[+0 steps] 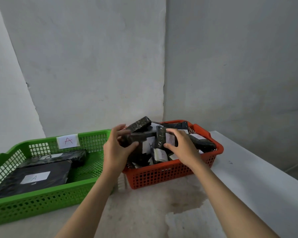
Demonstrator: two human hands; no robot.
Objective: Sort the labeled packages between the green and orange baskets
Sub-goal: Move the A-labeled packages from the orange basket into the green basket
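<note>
1. Forearms enter from the bottom edge, elbows cut off by the frame; both reach over the pale tabletop (pixel 248 169), which carries a darker stain near its middle.
2. Left hand (pixel 116 150): fingers curled round the near end of a long black package (pixel 139 137) lying on top of the heap, thumb pressed to its side. Its label cannot be seen.
3. Right hand (pixel 180 145): fingers and thumb pinch a small upright package (pixel 162 137) from above; the white label under the fingers is too faint to read.
4. Orange basket (pixel 170 170), right of centre: heaped with black packages, overlapping and tilted, the count unclear. One white label seems to show an "H"; the others are blurred or partly covered.
5. Green basket (pixel 41 200), left, touching or just beside the orange one; its left end is cut off. A paper tag (pixel 68 140) on its far wall reads "A".
6. Inside the green basket: a flat package (pixel 34 177) labelled "A", and behind it a second package (pixel 58 158), its label hard to make out.
</note>
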